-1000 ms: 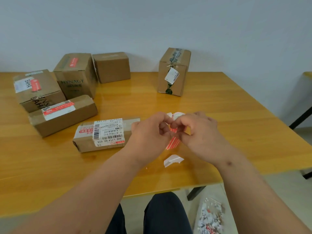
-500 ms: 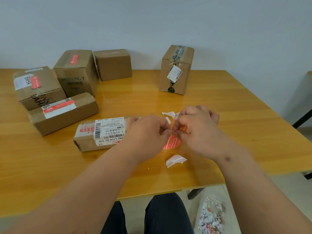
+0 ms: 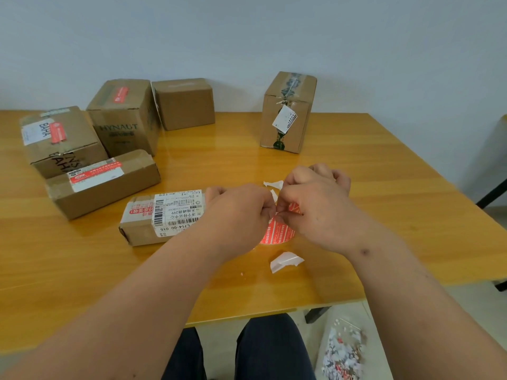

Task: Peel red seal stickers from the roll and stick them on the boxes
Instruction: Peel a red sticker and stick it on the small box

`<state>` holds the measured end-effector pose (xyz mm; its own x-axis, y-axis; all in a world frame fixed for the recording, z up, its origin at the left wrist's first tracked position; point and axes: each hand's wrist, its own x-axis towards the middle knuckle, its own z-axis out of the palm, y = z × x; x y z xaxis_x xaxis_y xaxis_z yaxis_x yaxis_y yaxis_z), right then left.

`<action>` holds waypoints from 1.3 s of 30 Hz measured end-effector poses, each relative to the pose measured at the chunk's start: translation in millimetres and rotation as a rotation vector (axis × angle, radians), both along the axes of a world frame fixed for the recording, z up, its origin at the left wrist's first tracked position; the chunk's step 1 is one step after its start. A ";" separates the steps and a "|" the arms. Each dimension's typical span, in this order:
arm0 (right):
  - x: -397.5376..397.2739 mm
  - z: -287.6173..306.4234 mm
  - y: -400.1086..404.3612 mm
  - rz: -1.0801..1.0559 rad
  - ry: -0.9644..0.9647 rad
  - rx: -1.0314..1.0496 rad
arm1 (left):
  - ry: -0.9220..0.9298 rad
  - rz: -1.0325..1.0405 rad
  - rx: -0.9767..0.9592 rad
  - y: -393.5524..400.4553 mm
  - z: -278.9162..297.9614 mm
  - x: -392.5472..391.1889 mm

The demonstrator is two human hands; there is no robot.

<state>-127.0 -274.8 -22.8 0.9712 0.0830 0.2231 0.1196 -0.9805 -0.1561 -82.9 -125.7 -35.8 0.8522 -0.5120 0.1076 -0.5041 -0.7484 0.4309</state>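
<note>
Both hands pinch the sticker roll (half hidden); paper scraps and labelled box lie beside.

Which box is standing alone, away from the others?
The tall box at the back right, with a white tag hanging on its front. The other five cluster on the left side of the table.
</note>
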 end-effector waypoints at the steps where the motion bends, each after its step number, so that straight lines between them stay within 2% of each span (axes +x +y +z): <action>1: 0.5 -0.2 -0.3 0.006 0.000 0.002 | 0.009 -0.001 -0.006 0.0 -0.7 0.6; 16: 3.6 -11.3 -3.3 0.074 -0.171 0.114 | 0.158 0.024 -0.078 0.0 5.6 8.1; 22: 5.4 -0.1 -6.3 0.013 -0.036 0.092 | 0.259 -0.021 -0.119 2.7 7.6 13.4; 26: 8.4 1.2 -7.6 -0.017 -0.043 0.041 | 0.275 -0.038 -0.140 2.0 10.5 17.2; 31: 9.7 1.4 -8.8 -0.030 -0.055 0.083 | 0.236 -0.027 -0.171 8.7 15.1 14.9; 35: 9.3 3.1 -8.1 -0.017 -0.046 0.103 | 0.130 -0.018 -0.028 7.9 15.6 14.6; 39: 8.7 5.5 -8.0 -0.025 -0.006 0.094 | 0.161 -0.015 -0.075 4.9 12.2 14.0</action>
<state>-118.4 -282.8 -17.4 0.9714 0.0374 0.2343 0.0967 -0.9642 -0.2468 -69.0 -120.8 -23.6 0.8537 -0.5208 0.0081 -0.4349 -0.7042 0.5612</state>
